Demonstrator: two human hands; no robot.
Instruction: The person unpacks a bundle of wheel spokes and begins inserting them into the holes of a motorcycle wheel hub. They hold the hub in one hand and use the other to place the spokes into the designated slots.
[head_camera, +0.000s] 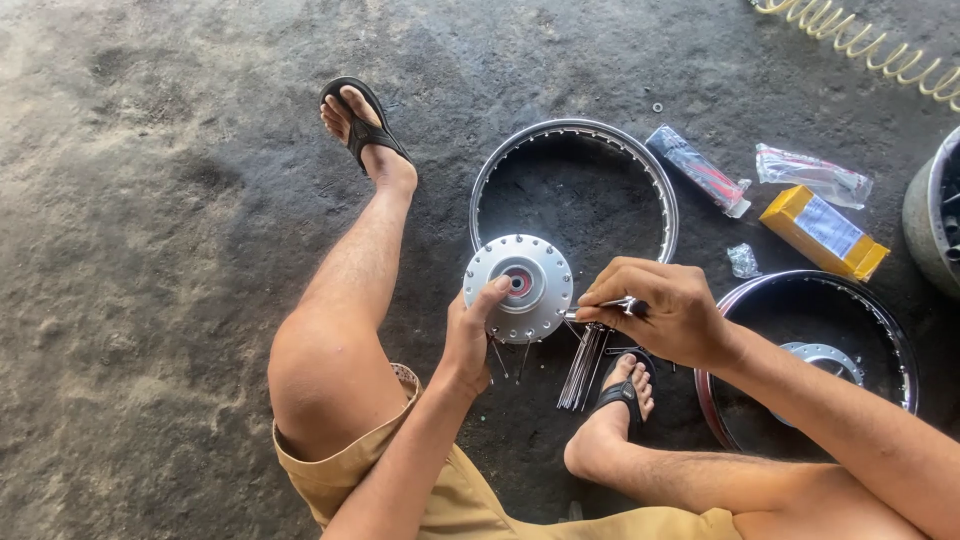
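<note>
**Hub held at the knees, a spoke pinched at its flange**

The left hand (468, 335) grips the lower left edge of a wheel hub (519, 287), thumb laid across its face and fingers curled behind. The hub is a round disc of dull silver metal, its flange ringed with small holes and its centre set with a reddish bearing seat around a dark bore. It is held off the ground between the person's legs, just below an empty rim (574, 190). The right hand (660, 310) is closed, fingertips pinching a thin silver spoke (600, 308) whose end meets the hub's right edge. A few spokes already hang from the flange beneath the left hand.

Under the right hand a bundle of spokes (582, 368) lies fanned on the ground, slender and bright, beside a foot in a black sandal (625, 385). The empty rim is a shiny chromed hoop, lying flat. To the right a second rim (880, 330) with a reddish edge holds another hub inside it. Beyond lie a yellow box (822, 232), two clear plastic packets (812, 175) and a small crumpled wrapper (743, 260). The floor (150, 250) is rough, dark, stained concrete.
</note>
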